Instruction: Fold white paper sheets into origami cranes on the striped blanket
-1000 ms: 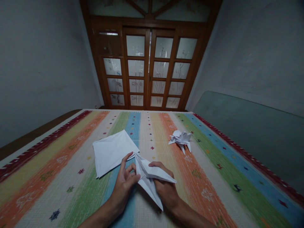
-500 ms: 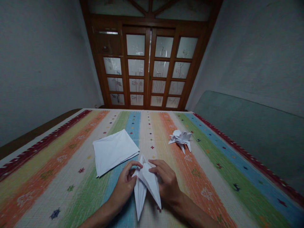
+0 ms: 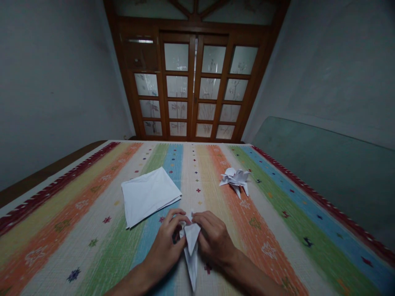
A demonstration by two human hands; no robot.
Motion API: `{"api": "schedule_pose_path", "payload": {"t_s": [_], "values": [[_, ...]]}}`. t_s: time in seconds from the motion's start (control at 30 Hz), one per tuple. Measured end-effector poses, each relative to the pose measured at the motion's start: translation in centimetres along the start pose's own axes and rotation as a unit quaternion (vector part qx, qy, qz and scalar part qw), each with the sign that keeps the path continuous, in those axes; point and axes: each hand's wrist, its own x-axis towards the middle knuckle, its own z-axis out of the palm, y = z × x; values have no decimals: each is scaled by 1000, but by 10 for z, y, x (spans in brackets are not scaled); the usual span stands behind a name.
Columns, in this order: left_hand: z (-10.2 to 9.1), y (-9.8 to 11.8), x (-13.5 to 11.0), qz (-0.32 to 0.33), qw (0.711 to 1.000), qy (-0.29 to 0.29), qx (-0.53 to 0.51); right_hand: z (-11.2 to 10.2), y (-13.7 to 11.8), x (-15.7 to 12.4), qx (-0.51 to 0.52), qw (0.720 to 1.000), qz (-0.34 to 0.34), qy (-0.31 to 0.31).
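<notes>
While the left hand and right hand pinch a narrow folded white paper between closed, curled fingers, a doubled paper sheet lies near the left fingers, and a crumpled-looking origami figure sits farther beyond the right fingers, both on a striped woven cloth.

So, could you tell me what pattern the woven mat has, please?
The woven mat has multicoloured stripes, small stars, red borders; best in head view.
</notes>
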Motion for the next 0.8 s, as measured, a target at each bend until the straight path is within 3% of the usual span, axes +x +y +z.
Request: {"api": "schedule_pose_path", "payload": {"t_s": [0.13,0.33,0.57,0.8], "values": [[-5,5,5,29,999,13,11,0,0,1,44,999,19,-14],[-12,4,7,-38,999,34,15,0,5,3,129,983,130,31],[-10,4,11,-110,984,9,-140,-5,4,11,251,935,249,29],[-14,8,15,-142,968,24,-205,-9,1,15,328,915,233,-21]]}}
